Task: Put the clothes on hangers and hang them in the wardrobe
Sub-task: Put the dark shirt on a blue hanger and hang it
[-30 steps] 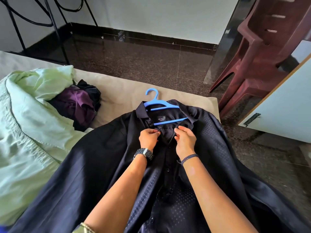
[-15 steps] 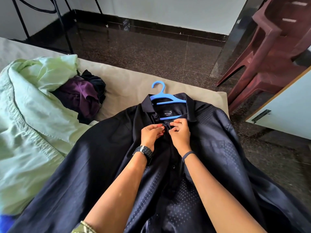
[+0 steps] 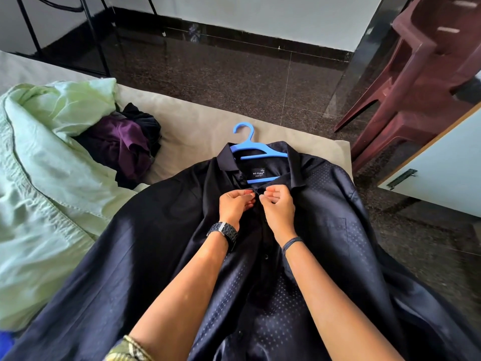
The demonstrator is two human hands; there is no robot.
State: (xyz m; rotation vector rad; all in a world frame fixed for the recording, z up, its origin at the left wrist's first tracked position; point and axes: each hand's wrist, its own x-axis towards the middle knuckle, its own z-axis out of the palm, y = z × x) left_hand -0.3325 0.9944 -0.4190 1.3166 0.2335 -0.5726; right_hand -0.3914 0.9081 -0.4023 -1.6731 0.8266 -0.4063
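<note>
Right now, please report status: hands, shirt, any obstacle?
Left hand and right hand pinch the navy shirt placket below the collar. Blue hanger inside the shirt, on the bed. Nothing in the way.

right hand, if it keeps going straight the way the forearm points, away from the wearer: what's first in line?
Probably the lower bar of the blue hanger inside the collar of the dark shirt, just beyond the right hand. Depth is unclear; the fingers already pinch the shirt's placket.

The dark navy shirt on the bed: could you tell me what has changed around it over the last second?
Both hands, left hand and right hand, drew together at the dark navy shirt placket below the collar, pinching it as if buttoning. The blue hanger stays inside the collar; the purple garment stays put.
</note>
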